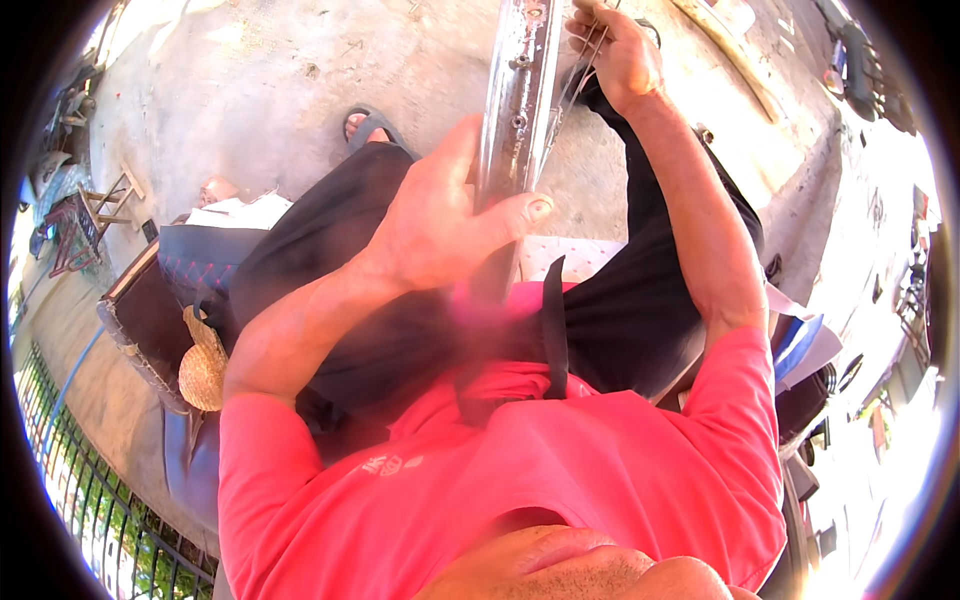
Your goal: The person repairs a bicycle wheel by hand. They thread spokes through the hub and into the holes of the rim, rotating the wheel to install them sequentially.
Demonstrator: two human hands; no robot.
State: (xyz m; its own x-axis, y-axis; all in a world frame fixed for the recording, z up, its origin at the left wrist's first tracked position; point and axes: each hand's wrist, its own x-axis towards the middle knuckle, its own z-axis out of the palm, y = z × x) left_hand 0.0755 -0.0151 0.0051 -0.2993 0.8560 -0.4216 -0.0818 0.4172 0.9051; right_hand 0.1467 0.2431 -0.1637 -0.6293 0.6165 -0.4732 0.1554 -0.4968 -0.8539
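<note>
Left hand (440,225) gripping chrome wheel rim (517,95), right hand (618,55) pinching spokes (580,75)

The wheel rim (515,110) stands upright between the knees, the left grip (440,225) around its near part, the right grip (615,50) on spokes (580,75) farther up.

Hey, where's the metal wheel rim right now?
In the head view the metal wheel rim stands upright at top centre, gripped low by the left hand, while the right hand pinches thin spokes beside it.
</note>
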